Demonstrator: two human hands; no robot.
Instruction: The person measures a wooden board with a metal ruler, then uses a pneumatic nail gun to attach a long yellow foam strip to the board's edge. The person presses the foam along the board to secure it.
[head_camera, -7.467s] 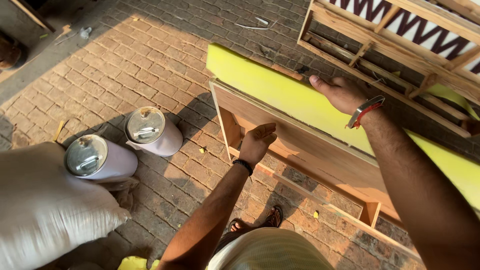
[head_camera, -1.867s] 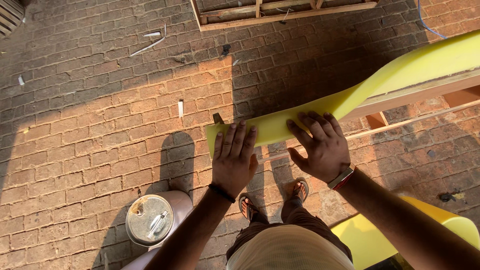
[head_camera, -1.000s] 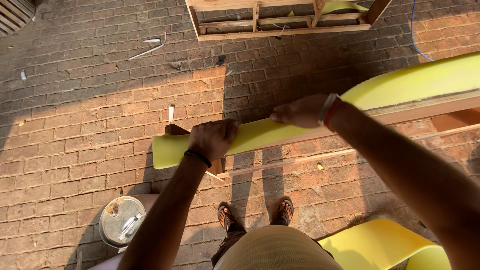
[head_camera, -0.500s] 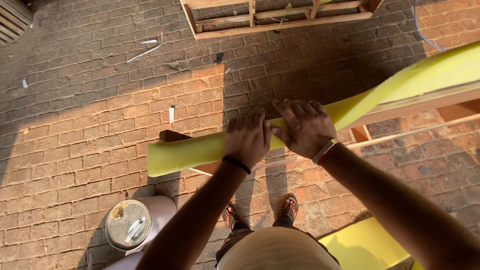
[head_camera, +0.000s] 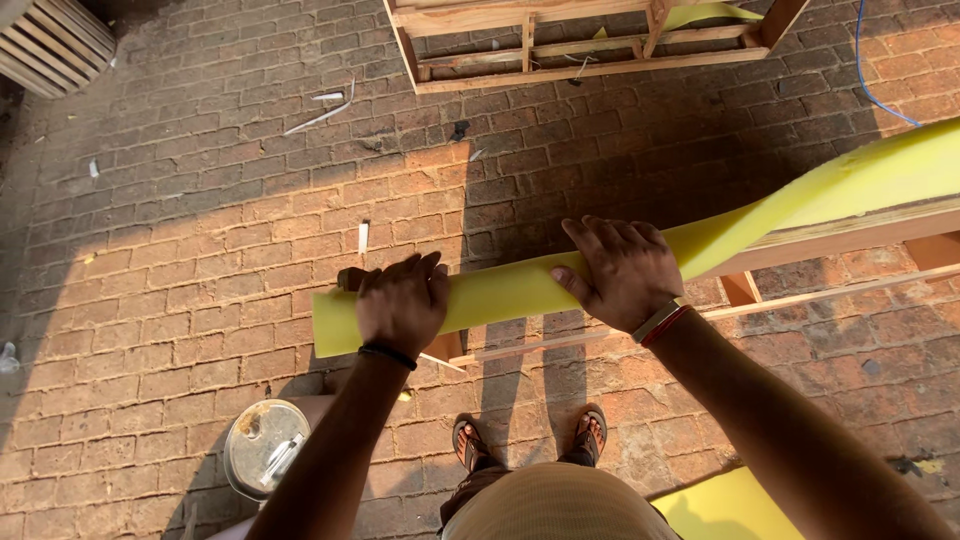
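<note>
A long yellow foam sheet (head_camera: 510, 290) lies over the top edge of a wooden frame (head_camera: 850, 232) and runs up to the right. My left hand (head_camera: 402, 303) presses flat on the sheet near its left end, fingers spread. My right hand (head_camera: 622, 270) presses palm down on the sheet further right, with a band on its wrist. A dark tool handle (head_camera: 348, 277) pokes out just behind my left hand. Both hands lie on the foam rather than closing round it.
A pale can with a metal lid (head_camera: 264, 460) stands on the brick paving at lower left. A second wooden frame (head_camera: 560, 55) lies at the top. A blue cable (head_camera: 872, 80) runs at upper right. Another yellow foam piece (head_camera: 725, 505) lies by my feet.
Since half a second ago my hands have moved apart along the foam: the left one slid towards the sheet's left end, the right one stayed near the middle. The sheet lies flatter.
</note>
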